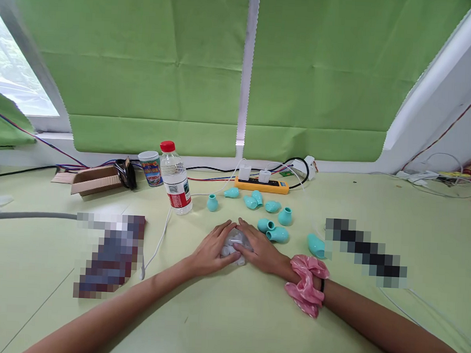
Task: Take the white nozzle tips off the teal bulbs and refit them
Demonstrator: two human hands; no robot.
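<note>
Between my two hands, on the pale green table, lies a small clear plastic bag [235,239] with whitish pieces in or under it. My left hand [211,250] curves around its left side, thumb laid along the near edge. From the right, my right hand [260,249] cups the same bag, its thumb resting across the top. The fingertips of both hands come close together at the far side. Several turquoise hollow plastic pieces lie just beyond, among them an open-ended piece [277,234] beside my right hand and a bulb-shaped one [212,202] farther back.
A water bottle with a red cap [175,184] stands at the back left, near a paper cup [151,168] and an open cardboard box [97,180]. Behind the turquoise pieces is an orange power strip [262,186]. Blurred-out items [113,254] lie left and right; cables cross the table.
</note>
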